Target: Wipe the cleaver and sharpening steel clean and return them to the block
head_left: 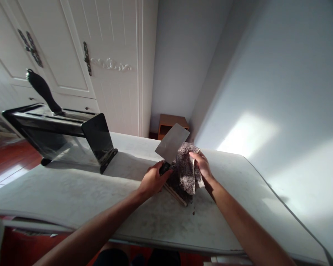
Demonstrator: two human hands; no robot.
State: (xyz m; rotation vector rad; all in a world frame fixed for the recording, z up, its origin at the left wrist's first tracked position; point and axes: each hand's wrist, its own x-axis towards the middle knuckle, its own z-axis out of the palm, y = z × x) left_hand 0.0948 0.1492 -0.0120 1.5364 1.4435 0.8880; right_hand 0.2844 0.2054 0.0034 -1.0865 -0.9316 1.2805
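Observation:
My left hand (155, 177) is closed around the black handle of a cleaver (173, 142), whose broad metal blade points up and away from me. In my right hand (201, 164) is a brown-speckled cloth (187, 173), pinched between thumb and fingers beside the blade's right edge. Part of the cloth hangs down, and a darker folded piece (177, 190) lies on the table beneath it. Whether the two pieces are one cloth I cannot tell. To the left stands a black knife block (66, 129) with clear sides, one black-handled knife (44, 90) upright in its slot.
The pale table (97, 195) has a small dark spot (193, 213) near its front. A white cabinet (113, 92) rises behind, with a small brown wooden unit (173, 120) beyond the far edge. The wall (294, 92) borders the right side.

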